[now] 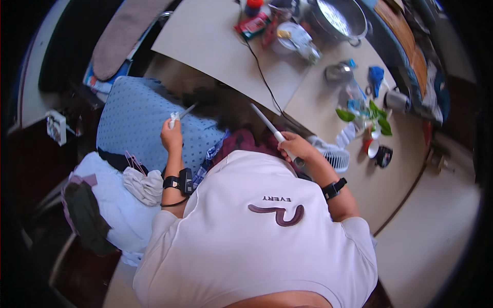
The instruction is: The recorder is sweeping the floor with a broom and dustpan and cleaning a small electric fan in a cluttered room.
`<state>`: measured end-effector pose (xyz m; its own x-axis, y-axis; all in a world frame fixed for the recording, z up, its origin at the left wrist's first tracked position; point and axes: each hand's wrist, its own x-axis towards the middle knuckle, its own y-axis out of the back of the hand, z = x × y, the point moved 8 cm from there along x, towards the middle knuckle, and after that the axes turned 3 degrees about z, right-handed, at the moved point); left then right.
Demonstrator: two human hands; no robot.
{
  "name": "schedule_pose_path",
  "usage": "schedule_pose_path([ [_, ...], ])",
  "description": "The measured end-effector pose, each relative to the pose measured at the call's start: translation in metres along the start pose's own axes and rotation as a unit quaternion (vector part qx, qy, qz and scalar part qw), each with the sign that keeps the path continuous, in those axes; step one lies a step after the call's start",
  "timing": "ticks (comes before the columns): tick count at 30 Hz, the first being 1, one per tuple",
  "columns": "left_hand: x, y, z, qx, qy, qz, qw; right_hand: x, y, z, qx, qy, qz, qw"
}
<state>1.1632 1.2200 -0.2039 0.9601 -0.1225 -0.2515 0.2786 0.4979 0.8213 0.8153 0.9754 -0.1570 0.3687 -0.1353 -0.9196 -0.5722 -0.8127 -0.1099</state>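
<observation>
My left hand (172, 138) is raised over a blue patterned cushion (134, 111). It grips a white fitting (174, 117) with a short grey rod (188, 111) sticking out of it. Beyond the rod is a dark, fuzzy, blurred shape (202, 98); I cannot tell whether it joins the rod. My right hand (298, 146) is closed around the thick white handle of a slim pole (265, 119). The pole's grey end points away from me, towards the table edge. The two rods are apart.
A pale table (208, 46) bears a large metal pot (341, 19), packets, a black cable (262, 73) and a leafy plant (369, 115). A white fan (335, 156) is beside my right forearm. Clothes (119, 200) are piled at my left. An ironing board (123, 34) stands behind the cushion.
</observation>
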Motion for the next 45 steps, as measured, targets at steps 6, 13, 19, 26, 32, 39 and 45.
schedule_pose_path([
  [6, 0.022, -0.027, -0.029, -0.010, -0.051, 0.008, 0.999, -0.024, 0.007, 0.022, -0.045, -0.001, 0.032, 0.998],
  [13, 0.026, -0.040, -0.020, -0.118, 0.066, -0.088, 0.987, -0.026, -0.003, 0.039, -0.037, 0.014, 0.096, 0.995],
  [19, 0.030, -0.041, -0.005, -0.067, 0.005, -0.071, 0.995, -0.025, -0.008, 0.030, -0.047, 0.011, 0.066, 0.997],
  [26, 0.052, -0.053, -0.048, -0.021, 0.012, -0.071, 0.997, -0.013, -0.015, 0.007, -0.108, 0.030, 0.048, 0.993],
  [32, 0.025, -0.023, -0.007, -0.010, -0.030, -0.014, 0.999, 0.011, -0.022, -0.021, -0.294, 0.084, 0.054, 0.951],
  [39, -0.007, -0.013, 0.007, 0.039, 0.048, -0.040, 0.997, 0.042, -0.030, -0.037, -0.149, 0.045, 0.003, 0.988],
  [45, -0.004, -0.017, 0.000, 0.035, 0.072, -0.037, 0.996, 0.074, -0.038, -0.041, 0.040, -0.043, -0.055, 0.997],
])
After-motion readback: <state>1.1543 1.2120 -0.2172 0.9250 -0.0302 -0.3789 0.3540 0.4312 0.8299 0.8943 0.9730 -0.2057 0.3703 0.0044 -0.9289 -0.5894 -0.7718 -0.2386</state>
